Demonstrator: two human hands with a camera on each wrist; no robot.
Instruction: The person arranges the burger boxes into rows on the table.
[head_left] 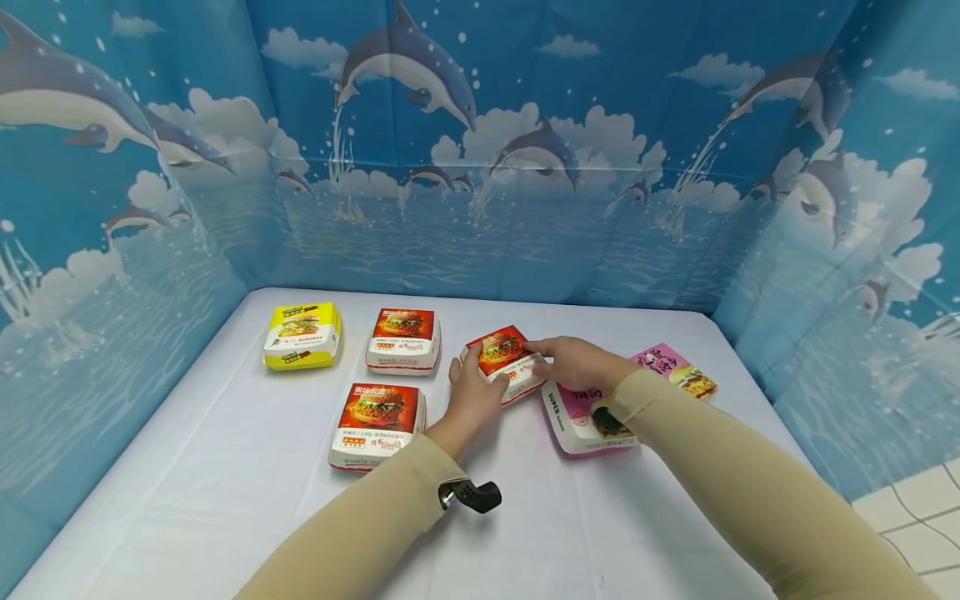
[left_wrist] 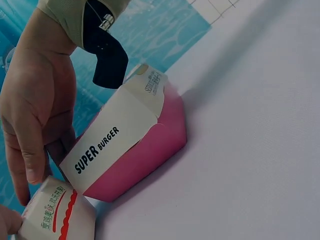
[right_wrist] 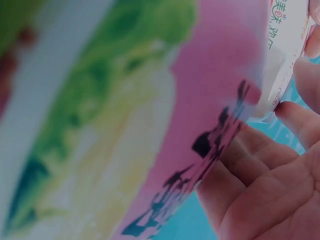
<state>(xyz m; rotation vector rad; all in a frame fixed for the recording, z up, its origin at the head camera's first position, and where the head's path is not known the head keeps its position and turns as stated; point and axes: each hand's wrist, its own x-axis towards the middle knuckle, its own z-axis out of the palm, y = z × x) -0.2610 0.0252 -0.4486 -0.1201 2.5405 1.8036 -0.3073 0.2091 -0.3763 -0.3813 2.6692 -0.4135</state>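
Note:
A red-and-white burger box (head_left: 501, 352) sits tilted at an angle near the middle of the white table. My left hand (head_left: 472, 398) grips its left and near side, thumb on the front. On the right side my right hand (head_left: 583, 362) holds the same box. Directly beside it, under my right forearm, lies a pink-and-white burger box (head_left: 573, 421), whose "SUPER BURGER" side panel (left_wrist: 112, 145) shows in the left wrist view. In the right wrist view a blurred pink box top (right_wrist: 200, 85) fills much of the picture, with the right palm (right_wrist: 280, 200) beyond it.
Two more red burger boxes stand to the left, one farther back (head_left: 402, 333) and one nearer (head_left: 377, 423). A yellow box (head_left: 302, 335) is at the back left. Another pink box (head_left: 671, 367) lies partly behind my right sleeve. A dolphin-print curtain (head_left: 480, 225) surrounds the table.

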